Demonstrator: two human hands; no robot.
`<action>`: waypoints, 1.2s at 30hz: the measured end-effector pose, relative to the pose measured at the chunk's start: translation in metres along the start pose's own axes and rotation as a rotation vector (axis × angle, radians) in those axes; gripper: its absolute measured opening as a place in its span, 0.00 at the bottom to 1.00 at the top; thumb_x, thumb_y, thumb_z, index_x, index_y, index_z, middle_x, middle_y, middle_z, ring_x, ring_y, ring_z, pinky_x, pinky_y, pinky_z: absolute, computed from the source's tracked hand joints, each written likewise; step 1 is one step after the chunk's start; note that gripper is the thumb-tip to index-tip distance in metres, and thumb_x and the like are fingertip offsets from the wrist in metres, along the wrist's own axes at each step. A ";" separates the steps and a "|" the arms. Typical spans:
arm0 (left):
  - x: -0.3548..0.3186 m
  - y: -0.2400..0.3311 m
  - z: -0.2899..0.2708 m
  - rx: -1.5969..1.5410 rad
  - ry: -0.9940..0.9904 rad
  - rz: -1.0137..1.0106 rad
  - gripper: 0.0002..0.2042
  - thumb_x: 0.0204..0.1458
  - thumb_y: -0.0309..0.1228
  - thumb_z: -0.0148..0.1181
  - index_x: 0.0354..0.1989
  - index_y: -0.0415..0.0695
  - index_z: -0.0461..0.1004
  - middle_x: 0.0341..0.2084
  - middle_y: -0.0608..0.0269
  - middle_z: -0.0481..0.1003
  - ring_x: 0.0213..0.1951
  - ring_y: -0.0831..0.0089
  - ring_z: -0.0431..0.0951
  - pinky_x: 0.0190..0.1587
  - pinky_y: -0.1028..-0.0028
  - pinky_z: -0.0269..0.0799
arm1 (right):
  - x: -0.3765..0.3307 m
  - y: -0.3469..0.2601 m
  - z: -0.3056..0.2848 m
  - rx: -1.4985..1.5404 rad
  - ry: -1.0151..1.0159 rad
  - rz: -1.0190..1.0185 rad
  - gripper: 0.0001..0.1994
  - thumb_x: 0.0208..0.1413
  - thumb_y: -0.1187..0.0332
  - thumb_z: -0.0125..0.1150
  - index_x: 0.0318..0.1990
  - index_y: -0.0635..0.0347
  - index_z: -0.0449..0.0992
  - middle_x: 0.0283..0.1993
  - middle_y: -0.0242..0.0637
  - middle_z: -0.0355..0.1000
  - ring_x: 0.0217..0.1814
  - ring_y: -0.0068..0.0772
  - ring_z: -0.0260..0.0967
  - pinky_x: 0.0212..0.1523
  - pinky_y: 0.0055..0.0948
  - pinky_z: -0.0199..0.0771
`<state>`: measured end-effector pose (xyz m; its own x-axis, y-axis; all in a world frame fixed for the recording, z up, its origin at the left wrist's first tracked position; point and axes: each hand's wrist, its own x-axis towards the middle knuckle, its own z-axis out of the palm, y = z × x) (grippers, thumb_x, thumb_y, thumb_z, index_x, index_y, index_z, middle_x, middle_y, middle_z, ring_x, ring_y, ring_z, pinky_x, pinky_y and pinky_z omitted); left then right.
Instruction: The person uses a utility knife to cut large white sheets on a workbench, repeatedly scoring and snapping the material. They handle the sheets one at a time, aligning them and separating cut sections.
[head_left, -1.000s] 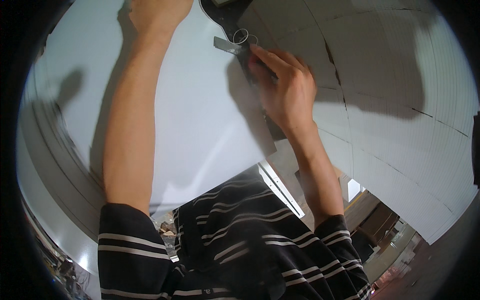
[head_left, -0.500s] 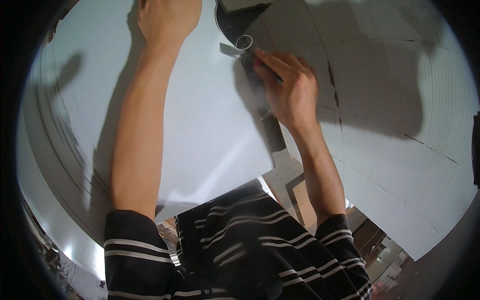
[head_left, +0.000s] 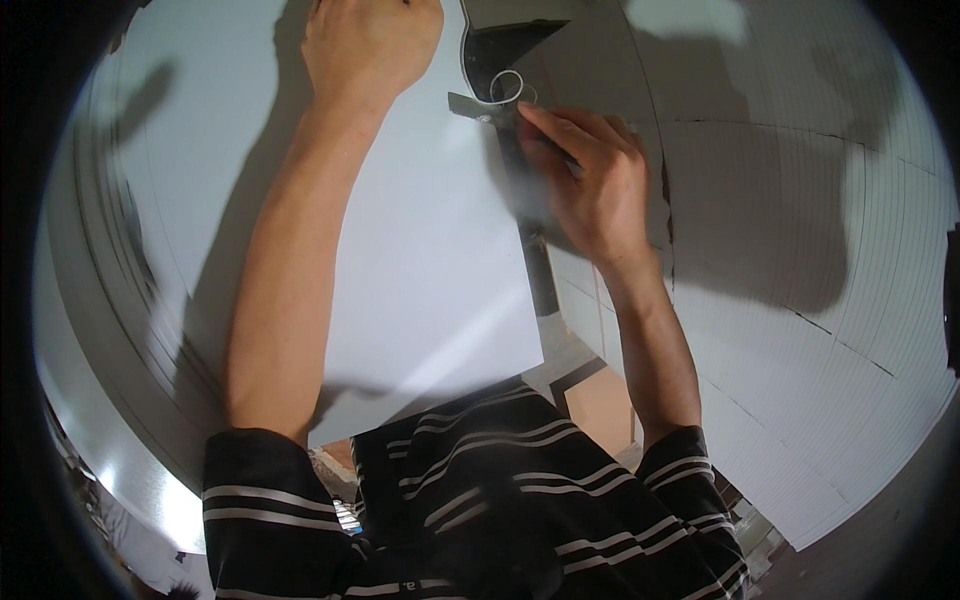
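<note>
**Blade Meets Edge at a White Panel**

A white panel [head_left: 430,270] spreads out before a worker in a striped shirt [head_left: 460,470], its near side close to the waist, seemingly to bring the right edge within easy reach. To the right rises what looks like a stack [head_left: 770,330] of pale, finely lined boards. The left hand [head_left: 372,45] lies back-up over the panel's far part, placed as if to steady it; its fingers run out of view, so how open it is, or whether it grips anything, cannot be told. The right hand [head_left: 605,190] is closed, thumb and forefinger pinched on a flat grey blade [head_left: 470,106] laid across the panel's right edge, a hold that appears meant to keep the tool low and controlled. Just above the blade loops a thin white curl [head_left: 507,72], apparently running on from the edge.
</note>
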<state>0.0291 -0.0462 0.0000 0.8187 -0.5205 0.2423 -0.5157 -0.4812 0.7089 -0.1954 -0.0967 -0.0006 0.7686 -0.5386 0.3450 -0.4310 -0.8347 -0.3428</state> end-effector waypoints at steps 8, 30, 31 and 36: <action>-0.001 -0.007 0.003 -0.050 -0.048 -0.042 0.21 0.69 0.40 0.46 0.66 0.44 0.69 0.58 0.38 0.75 0.59 0.41 0.76 0.67 0.52 0.68 | 0.012 -0.004 0.011 -0.003 -0.014 0.032 0.12 0.54 0.65 0.73 0.47 0.45 0.87 0.42 0.26 0.82 0.41 0.37 0.76 0.45 0.39 0.74; 0.002 0.007 0.008 -0.192 0.068 -0.082 0.18 0.70 0.38 0.45 0.63 0.46 0.71 0.47 0.33 0.78 0.50 0.34 0.78 0.56 0.47 0.72 | 0.007 -0.033 0.018 -0.001 0.092 0.278 0.13 0.56 0.68 0.69 0.49 0.49 0.86 0.43 0.32 0.82 0.43 0.39 0.78 0.45 0.35 0.78; 0.001 0.008 0.010 -0.170 0.102 -0.039 0.18 0.69 0.37 0.46 0.62 0.45 0.71 0.48 0.33 0.78 0.50 0.34 0.78 0.56 0.47 0.72 | 0.008 -0.033 0.018 -0.014 0.095 0.287 0.13 0.56 0.68 0.69 0.49 0.49 0.86 0.43 0.32 0.82 0.43 0.39 0.79 0.45 0.35 0.78; -0.001 0.011 0.012 -0.164 0.155 0.037 0.18 0.68 0.36 0.47 0.61 0.43 0.72 0.49 0.33 0.78 0.52 0.35 0.77 0.57 0.47 0.71 | 0.012 -0.034 0.022 -0.052 0.149 0.282 0.12 0.56 0.68 0.70 0.49 0.50 0.86 0.42 0.32 0.82 0.43 0.39 0.79 0.45 0.35 0.78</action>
<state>0.0198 -0.0592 -0.0002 0.8358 -0.4148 0.3597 -0.5083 -0.3366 0.7927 -0.1607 -0.0721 -0.0041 0.5396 -0.7573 0.3678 -0.6438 -0.6527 -0.3995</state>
